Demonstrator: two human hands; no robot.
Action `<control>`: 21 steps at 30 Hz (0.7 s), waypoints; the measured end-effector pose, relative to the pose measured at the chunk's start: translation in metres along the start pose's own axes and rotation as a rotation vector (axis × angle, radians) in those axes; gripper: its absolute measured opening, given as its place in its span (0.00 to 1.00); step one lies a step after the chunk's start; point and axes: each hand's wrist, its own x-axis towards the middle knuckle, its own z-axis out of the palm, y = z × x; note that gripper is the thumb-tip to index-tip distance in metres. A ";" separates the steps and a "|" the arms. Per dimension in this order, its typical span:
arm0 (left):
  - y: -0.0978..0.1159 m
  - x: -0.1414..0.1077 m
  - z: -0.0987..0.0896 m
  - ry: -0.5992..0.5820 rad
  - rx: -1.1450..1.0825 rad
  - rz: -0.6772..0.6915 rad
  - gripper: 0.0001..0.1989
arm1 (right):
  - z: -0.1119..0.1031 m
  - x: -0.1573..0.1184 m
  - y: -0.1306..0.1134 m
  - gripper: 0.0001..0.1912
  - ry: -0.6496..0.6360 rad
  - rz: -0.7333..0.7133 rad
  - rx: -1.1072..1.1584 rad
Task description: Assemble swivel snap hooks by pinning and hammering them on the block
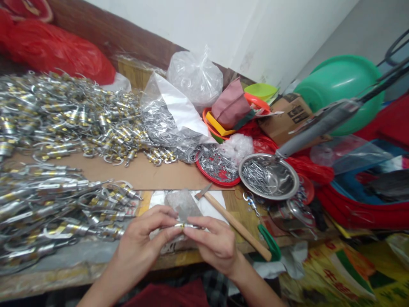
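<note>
First, on the bench at left, heaped silver-and-yellow metal fittings; next, left hand, one small metal piece and right hand, the piece pinched between the two, near a grey block. Then one wooden-handled hammer, lying aslant; lastly, one steel bowl holding metal pins.

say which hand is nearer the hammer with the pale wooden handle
Right. The right hand is beside the hammer; the left hand is farther off, beyond the right hand.
</note>
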 end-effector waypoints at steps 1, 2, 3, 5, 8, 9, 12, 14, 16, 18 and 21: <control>-0.001 -0.001 0.001 -0.020 -0.022 -0.041 0.06 | 0.002 0.000 -0.001 0.12 0.015 0.035 0.038; -0.001 -0.002 0.002 -0.035 -0.060 -0.092 0.06 | 0.003 -0.001 -0.002 0.12 0.026 0.081 0.082; -0.002 -0.003 0.004 -0.037 -0.117 -0.152 0.05 | 0.004 -0.001 -0.004 0.12 0.037 0.135 0.127; -0.003 -0.005 0.008 -0.017 -0.263 -0.263 0.11 | 0.004 0.001 -0.010 0.11 0.049 0.252 0.197; -0.003 -0.008 0.013 0.021 -0.453 -0.354 0.28 | 0.000 0.007 -0.014 0.09 -0.029 0.438 0.265; -0.003 -0.008 0.014 0.018 -0.490 -0.370 0.31 | -0.003 0.010 -0.011 0.08 -0.092 0.486 0.288; -0.003 -0.006 0.013 -0.005 -0.563 -0.414 0.34 | -0.017 0.023 0.017 0.06 -0.223 0.559 0.109; -0.005 -0.005 0.010 -0.047 -0.590 -0.424 0.35 | -0.028 0.033 0.052 0.09 -0.187 0.593 -0.288; -0.008 -0.003 0.007 -0.107 -0.604 -0.429 0.36 | -0.037 0.041 0.091 0.15 -0.171 0.650 -0.449; -0.011 -0.002 0.005 -0.163 -0.624 -0.433 0.36 | -0.041 0.045 0.126 0.19 -0.228 0.698 -0.541; -0.013 0.002 0.004 -0.236 -0.668 -0.425 0.35 | -0.035 0.048 0.157 0.25 -0.329 0.764 -0.641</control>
